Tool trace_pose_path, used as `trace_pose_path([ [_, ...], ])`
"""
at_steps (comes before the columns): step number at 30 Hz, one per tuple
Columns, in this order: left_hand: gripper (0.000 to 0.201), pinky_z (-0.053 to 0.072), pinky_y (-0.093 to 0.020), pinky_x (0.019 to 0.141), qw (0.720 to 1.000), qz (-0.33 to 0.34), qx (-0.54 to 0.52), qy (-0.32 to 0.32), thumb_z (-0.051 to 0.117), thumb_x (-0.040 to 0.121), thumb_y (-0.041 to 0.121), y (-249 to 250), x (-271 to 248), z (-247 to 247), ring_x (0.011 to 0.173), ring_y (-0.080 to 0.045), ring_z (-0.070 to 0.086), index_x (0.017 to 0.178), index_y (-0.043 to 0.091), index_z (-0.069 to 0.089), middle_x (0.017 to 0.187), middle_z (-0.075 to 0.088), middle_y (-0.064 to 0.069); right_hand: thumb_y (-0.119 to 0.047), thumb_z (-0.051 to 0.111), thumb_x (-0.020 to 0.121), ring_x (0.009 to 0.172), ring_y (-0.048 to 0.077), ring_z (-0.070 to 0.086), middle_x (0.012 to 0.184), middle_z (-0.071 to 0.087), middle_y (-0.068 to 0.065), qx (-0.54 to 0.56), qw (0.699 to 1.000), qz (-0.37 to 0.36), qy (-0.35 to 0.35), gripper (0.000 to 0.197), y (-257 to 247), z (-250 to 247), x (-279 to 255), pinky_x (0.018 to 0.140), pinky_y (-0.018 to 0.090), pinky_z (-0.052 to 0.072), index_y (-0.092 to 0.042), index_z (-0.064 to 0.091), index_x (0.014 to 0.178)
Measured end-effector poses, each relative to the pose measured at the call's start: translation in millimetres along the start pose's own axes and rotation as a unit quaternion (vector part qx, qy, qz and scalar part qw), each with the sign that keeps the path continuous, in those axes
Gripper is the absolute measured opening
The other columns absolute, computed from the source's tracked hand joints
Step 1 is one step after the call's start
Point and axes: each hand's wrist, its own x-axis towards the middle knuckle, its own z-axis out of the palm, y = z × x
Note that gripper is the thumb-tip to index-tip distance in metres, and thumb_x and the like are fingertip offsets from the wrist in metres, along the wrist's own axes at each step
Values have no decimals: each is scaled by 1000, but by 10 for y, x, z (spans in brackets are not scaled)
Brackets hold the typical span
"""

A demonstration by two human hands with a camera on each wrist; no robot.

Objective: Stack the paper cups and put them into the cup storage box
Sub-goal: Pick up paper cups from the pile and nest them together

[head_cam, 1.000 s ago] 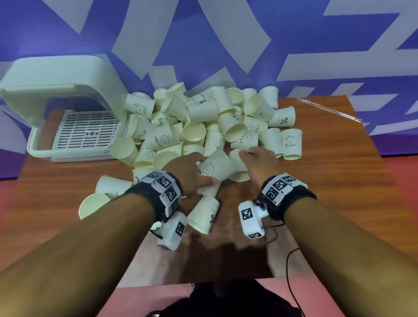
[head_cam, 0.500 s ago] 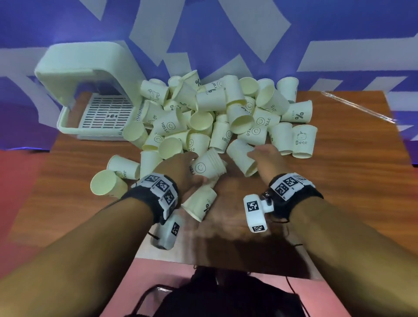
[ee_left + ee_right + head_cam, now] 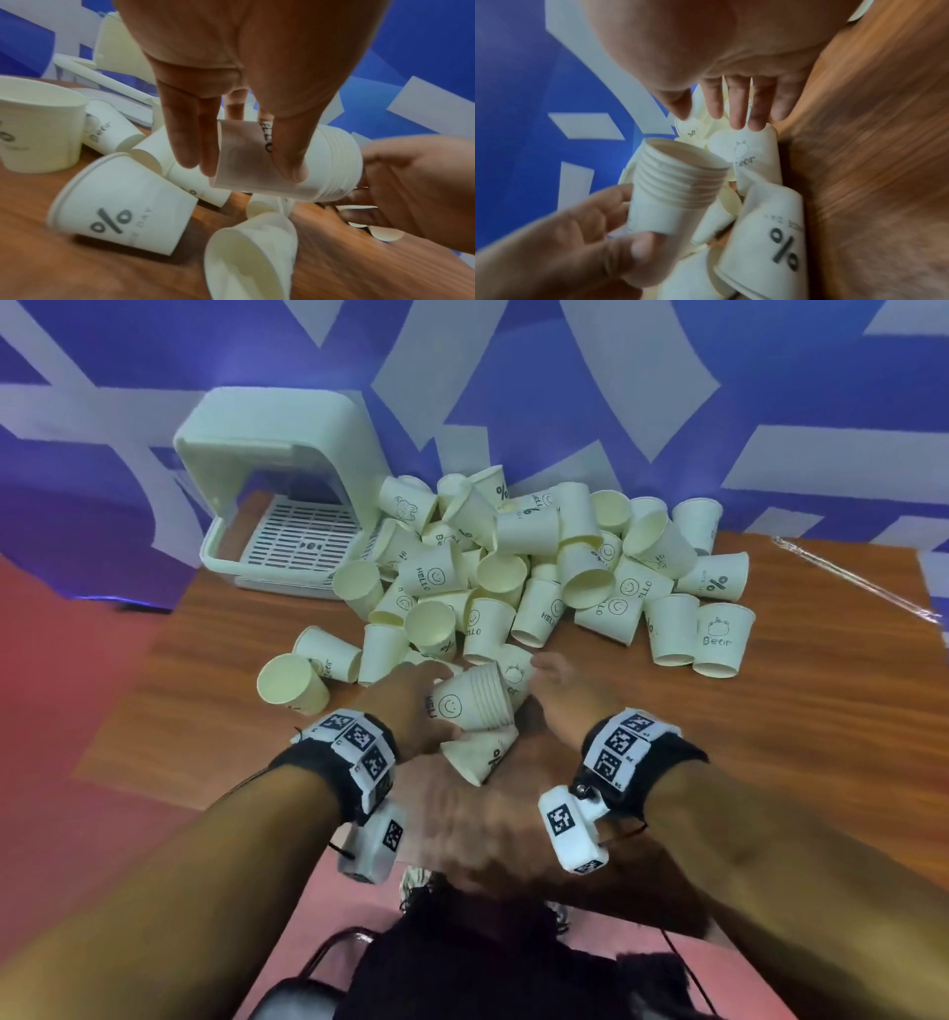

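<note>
Left hand [image 3: 411, 706] grips nested stack [image 3: 475, 698] at frame centre; right hand [image 3: 565, 695], fingers straight, now touches bear cup [image 3: 515, 671] beyond it, no longer empty-reaching. Next cup nearly secured; box [image 3: 277, 500] upper left.

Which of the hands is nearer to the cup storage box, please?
Left. The left hand holds the cup stack on the side towards the cup storage box; the right hand is farther away, across the stack.
</note>
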Motion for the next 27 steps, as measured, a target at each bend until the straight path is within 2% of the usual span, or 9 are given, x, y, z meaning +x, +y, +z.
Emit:
trace_pose_path([
  [3, 74, 50, -34, 86, 999, -25, 18, 8, 84, 70, 40, -212, -6, 13, 107, -23, 59, 134, 27, 50, 125, 56, -4, -16, 63, 83, 109, 16, 57, 123, 55, -3, -150, 987, -57, -10, 47, 155, 229, -24, 89, 27, 44, -29, 56, 127],
  [6, 76, 49, -32, 83, 1000, -22, 21, 6, 85, 68, 42, -388, 10, 38, 105, -23, 60, 134, 27, 50, 122, 58, -4, -24, 69, 77, 124, 24, 43, 135, 45, 2, -286, 951, -109, -46, 63, 215, 491, -100, 103, 34, 39, -31, 49, 137],
  [8, 77, 48, -31, 82, 1000, -13, 24, -3, 85, 67, 43, -506, 27, 44, 105, -23, 60, 134, 29, 50, 122, 57, -2, -28, 71, 76, 127, 27, 36, 141, 39, 2, -356, 925, -124, -50, 67, 218, 675, -139, 105, 36, 37, -28, 46, 138],
  [12, 77, 48, -32, 85, 999, 18, 44, -25, 83, 70, 45, -699, 94, -5, 109, -24, 58, 137, 32, 47, 124, 51, -1, -29, 71, 76, 127, 26, 33, 145, 36, -1, -406, 907, -108, 26, 70, 204, 946, -192, 101, 35, 40, -26, 42, 139],
  [15, 72, 46, -32, 83, 996, 67, 58, -29, 80, 74, 43, -821, 181, -88, 111, -24, 57, 137, 32, 46, 124, 49, -2, -12, 60, 80, 122, 28, 42, 140, 46, 1, -379, 920, -71, 70, 58, 171, 1036, -149, 100, 34, 41, -23, 51, 136],
  [17, 70, 47, -33, 84, 993, 98, 61, -34, 79, 75, 43, -867, 223, -164, 112, -24, 57, 136, 32, 47, 125, 51, -2, -7, 54, 81, 120, 30, 50, 135, 53, 5, -353, 932, -10, 85, 52, 130, 1028, -161, 100, 34, 42, -21, 58, 131],
  [20, 71, 51, -40, 92, 986, 142, 63, -54, 80, 73, 46, -905, 274, -329, 112, -23, 58, 134, 33, 47, 129, 52, 1, -4, 49, 90, 105, 30, 58, 122, 63, 10, -176, 965, 75, 178, 36, -21, 911, -262, 90, 34, 46, -8, 64, 123],
  [24, 73, 48, -40, 96, 976, 193, 69, -70, 79, 72, 49, -930, 252, -514, 114, -21, 55, 135, 34, 46, 127, 50, 3, -5, 54, 88, 97, 28, 59, 115, 66, 12, 93, 942, 146, 287, 38, -129, 691, -422, 80, 33, 47, -10, 62, 124],
  [27, 72, 46, -36, 95, 969, 228, 53, -76, 80, 73, 46, -871, 221, -622, 114, -19, 53, 136, 35, 46, 127, 48, 4, -15, 62, 84, 102, 33, 66, 116, 69, 14, 141, 945, 155, 253, 39, -249, 588, -481, 90, 44, 55, -15, 65, 123],
])
